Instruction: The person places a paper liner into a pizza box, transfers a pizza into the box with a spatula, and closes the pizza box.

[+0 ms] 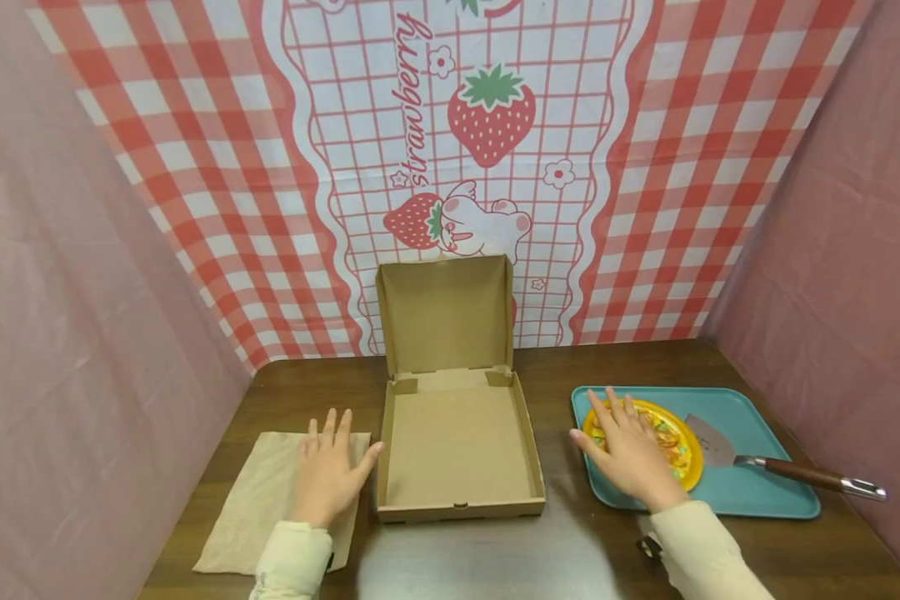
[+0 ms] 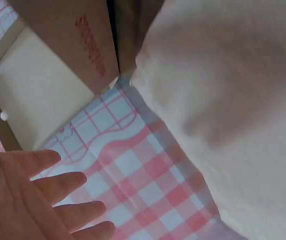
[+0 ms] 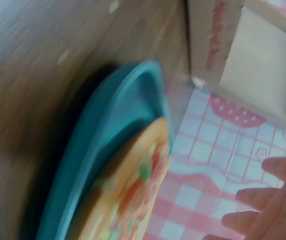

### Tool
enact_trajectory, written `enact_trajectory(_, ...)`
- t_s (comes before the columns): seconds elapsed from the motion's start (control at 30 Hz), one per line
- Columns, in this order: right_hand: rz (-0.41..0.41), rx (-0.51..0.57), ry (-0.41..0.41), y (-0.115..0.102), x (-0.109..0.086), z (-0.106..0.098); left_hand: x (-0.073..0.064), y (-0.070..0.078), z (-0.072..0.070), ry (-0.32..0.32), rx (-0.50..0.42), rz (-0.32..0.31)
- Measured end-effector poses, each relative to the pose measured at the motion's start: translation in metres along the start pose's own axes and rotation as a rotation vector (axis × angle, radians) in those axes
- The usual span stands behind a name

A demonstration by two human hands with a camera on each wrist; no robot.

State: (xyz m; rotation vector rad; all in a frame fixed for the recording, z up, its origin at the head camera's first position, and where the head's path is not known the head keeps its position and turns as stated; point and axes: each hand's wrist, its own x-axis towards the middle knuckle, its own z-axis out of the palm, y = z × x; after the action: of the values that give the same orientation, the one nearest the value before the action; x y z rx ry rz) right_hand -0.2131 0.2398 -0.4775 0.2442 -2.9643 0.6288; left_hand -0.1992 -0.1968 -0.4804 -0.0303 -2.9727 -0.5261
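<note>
My left hand [image 1: 332, 473], fingers spread, is over a beige cloth or bag [image 1: 251, 500] at the left of the table; the left wrist view shows the palm and several straight fingers. My right hand [image 1: 632, 454], also with fingers extended, is above a pizza [image 1: 682, 454] with a yellow-orange crust and partly hides it. The pizza lies on a teal tray [image 1: 750, 417]. Beside it on the tray rests a pizza server [image 1: 712, 442], its brown handle [image 1: 802, 473] reaching past the rim. Neither hand holds anything.
Between the hands stands a cardboard pizza box [image 1: 457, 450], its lid [image 1: 446, 317] raised against the back. A red-checked strawberry cloth [image 1: 195, 167] hangs behind the table [image 1: 555, 375]. Pink curtains [image 1: 82, 333] close off both sides.
</note>
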Motion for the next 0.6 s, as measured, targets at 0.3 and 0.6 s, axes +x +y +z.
enact_trajectory(0.3, 0.014, 0.330, -0.018, -0.022, 0.011, 0.007, -0.006, -0.035, -0.029, -0.034, -0.241, -0.078)
enact_trajectory(0.6, 0.083, 0.557, -0.062, -0.044, 0.018, 0.029, -0.021, -0.081, -0.053, -0.106, -0.252, -0.150)
